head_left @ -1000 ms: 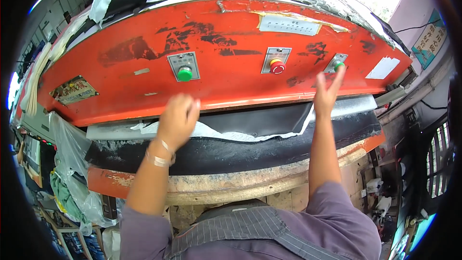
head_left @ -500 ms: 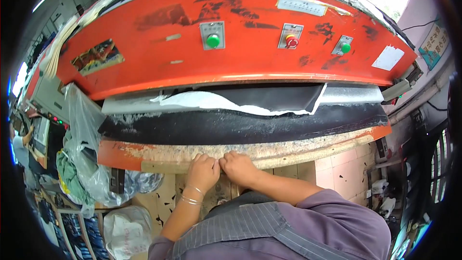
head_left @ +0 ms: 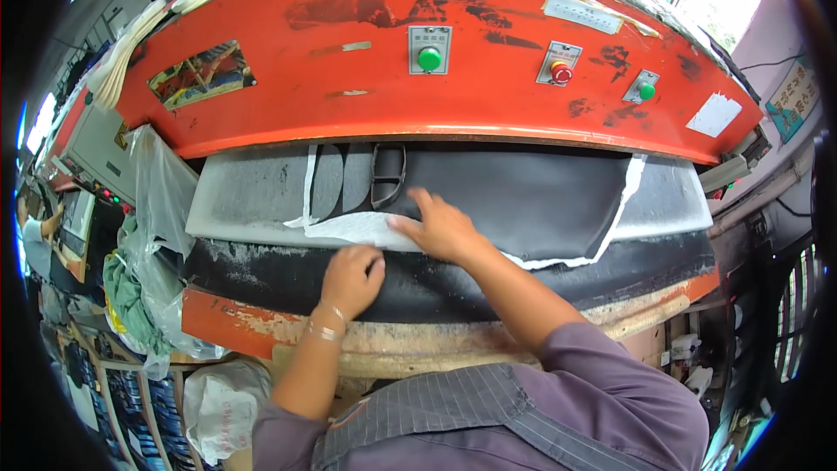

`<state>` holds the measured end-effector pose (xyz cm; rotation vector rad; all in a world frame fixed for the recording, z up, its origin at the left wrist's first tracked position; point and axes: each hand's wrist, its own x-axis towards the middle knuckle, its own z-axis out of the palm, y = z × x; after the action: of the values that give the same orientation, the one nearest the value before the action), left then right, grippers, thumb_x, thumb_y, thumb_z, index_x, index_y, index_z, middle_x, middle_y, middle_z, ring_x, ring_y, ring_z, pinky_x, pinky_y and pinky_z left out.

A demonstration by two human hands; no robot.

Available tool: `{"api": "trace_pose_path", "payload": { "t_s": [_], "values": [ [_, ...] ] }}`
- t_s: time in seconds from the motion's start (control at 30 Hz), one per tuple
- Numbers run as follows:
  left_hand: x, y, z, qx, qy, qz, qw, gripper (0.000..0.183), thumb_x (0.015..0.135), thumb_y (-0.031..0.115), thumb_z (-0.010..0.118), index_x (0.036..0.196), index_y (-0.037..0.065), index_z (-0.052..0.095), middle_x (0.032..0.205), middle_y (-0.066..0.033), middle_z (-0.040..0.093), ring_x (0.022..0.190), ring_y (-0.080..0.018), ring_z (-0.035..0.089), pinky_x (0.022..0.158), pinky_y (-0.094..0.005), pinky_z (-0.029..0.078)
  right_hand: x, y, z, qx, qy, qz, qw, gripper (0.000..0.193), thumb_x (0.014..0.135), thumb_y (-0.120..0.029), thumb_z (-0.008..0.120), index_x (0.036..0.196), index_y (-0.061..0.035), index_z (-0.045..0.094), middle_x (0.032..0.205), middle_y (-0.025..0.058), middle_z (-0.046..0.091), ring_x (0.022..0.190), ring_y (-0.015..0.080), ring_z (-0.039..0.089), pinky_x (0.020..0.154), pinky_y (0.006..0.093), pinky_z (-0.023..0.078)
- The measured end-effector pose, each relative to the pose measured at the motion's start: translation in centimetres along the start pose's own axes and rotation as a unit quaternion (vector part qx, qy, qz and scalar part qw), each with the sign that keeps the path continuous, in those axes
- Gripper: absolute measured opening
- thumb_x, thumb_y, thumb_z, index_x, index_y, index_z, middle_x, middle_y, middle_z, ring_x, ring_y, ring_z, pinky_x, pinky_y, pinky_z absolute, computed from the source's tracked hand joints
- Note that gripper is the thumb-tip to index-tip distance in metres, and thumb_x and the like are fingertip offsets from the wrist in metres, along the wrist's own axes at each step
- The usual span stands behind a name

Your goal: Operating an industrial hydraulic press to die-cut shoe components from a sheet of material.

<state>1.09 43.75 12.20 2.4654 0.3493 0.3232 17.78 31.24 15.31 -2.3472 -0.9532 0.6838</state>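
My right hand (head_left: pixel 438 227) reaches over a black sheet (head_left: pixel 514 192) with a ragged white edge, its thumb and forefinger apart and nothing between them. Just beyond its fingertips stands a D-shaped metal cutting die (head_left: pixel 389 176) on the sheet's left part. Two similar curved outlines show left of the die, where grey board appears. My left hand (head_left: pixel 353 281) is curled closed over the dark front strip (head_left: pixel 436 288), nearer to me, with nothing visible in it. The sheet lies on a pale grey board (head_left: pixel 248 196).
Above the board stretches the orange beam (head_left: pixel 349 113) of a press, carrying green buttons (head_left: pixel 429 58) and a red knob (head_left: pixel 561 74). A worn ledge (head_left: pixel 401 336) runs along the front. Clear plastic (head_left: pixel 161 183) hangs at the left, above a white bag (head_left: pixel 225 410).
Both hands have left the front ledge and moved forward; the right has opened over the sheet. More of the board and sheet now shows under the beam, including the cutting die.
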Motion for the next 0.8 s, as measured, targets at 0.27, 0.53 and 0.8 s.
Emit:
{"api": "trace_pose_path", "payload": {
  "t_s": [0.27,0.53,0.8],
  "values": [
    [-0.6,-4.4,3.3,0.086,0.056,0.032,0.994,0.037,0.082,0.024,0.063,0.111,0.003,0.055,0.13,-0.0168,0.055,0.127,-0.036,0.045,0.107,-0.0481,0.032,6.7,-3.7,4.1,-0.009,0.051,0.08,0.995,0.066,0.071,-0.04,0.069,0.12,-0.0013,0.045,0.123,0.0273,0.041,0.099,0.0441,0.061,0.089,0.0478,0.049],
    [2.6,-3.0,3.5,-0.017,0.05,0.03,0.998,0.029,0.079,0.008,0.058,0.107,0.002,0.056,0.11,-0.0123,0.064,0.11,-0.0346,0.054,0.095,-0.047,0.039,4.0,2.1,1.0,-0.043,0.091,0.109,0.989,0.067,0.072,-0.045,0.07,0.12,-0.0031,0.049,0.129,0.0309,0.044,0.108,0.0442,0.056,0.091,0.0449,0.047],
    [6.5,-4.0,7.4,-0.019,0.075,0.067,0.995,0.029,0.078,-0.002,0.045,0.106,0.004,0.044,0.12,-0.0132,0.06,0.117,-0.0298,0.053,0.11,-0.0447,0.028,-0.2,5.7,5.3,-0.145,0.185,-0.085,0.968,0.084,0.066,-0.055,0.076,0.13,-0.0086,0.048,0.141,0.0318,0.037,0.138,0.0406,0.029,0.11,0.0514,0.023]
  ]
}}
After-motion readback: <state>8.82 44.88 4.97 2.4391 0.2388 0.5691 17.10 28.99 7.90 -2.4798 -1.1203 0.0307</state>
